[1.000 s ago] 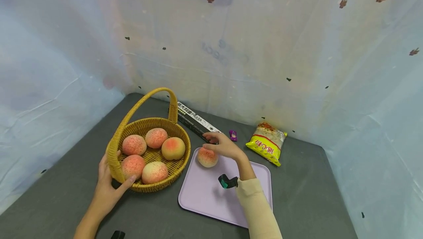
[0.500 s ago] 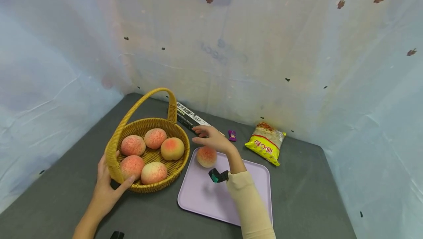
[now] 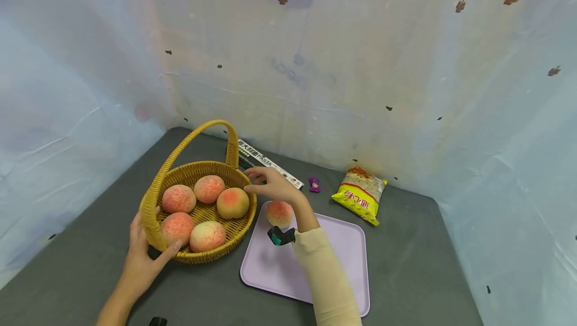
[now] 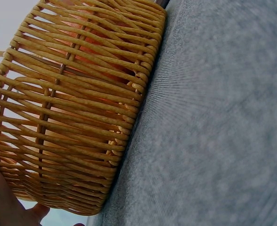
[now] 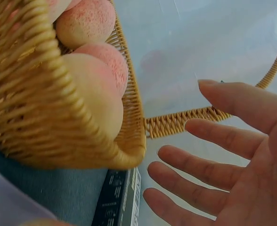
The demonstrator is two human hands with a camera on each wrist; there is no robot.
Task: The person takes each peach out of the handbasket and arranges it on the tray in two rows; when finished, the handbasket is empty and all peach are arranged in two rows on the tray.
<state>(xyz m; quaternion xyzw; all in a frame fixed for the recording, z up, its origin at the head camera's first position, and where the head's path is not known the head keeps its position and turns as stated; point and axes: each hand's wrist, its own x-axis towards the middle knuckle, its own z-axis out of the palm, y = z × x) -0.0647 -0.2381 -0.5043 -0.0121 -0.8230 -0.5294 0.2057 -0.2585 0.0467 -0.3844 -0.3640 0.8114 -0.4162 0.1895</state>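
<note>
A yellow wicker basket (image 3: pixel 212 256) with a tall arched handle holds several peaches (image 3: pixel 206 236). My left hand (image 3: pixel 140 261) grips the basket's near left side, thumb over the rim and fingers around the outer wall. In the left wrist view the woven wall (image 4: pixel 77 108) fills much of the picture. My right hand (image 3: pixel 274 186) hovers by the basket's right rim, near a yellow-red peach (image 3: pixel 233 203); its fingers (image 5: pixel 195 165) are spread and hold nothing. Below that wrist, another peach (image 3: pixel 279 214) sits on the lilac tray (image 3: pixel 347 266).
Behind the right hand lies a long black-and-white pasta box (image 3: pixel 288 178). A small purple-wrapped candy (image 3: pixel 314 185) and a yellow food packet (image 3: pixel 360 195) lie farther right on the dark grey table (image 3: pixel 410 266). Pale sheeting (image 3: pixel 324 65) hangs around the table.
My right hand has moved left, from above the peach on the tray to the basket's right rim. The left hand keeps its grip on the basket. The head view has shifted slightly.
</note>
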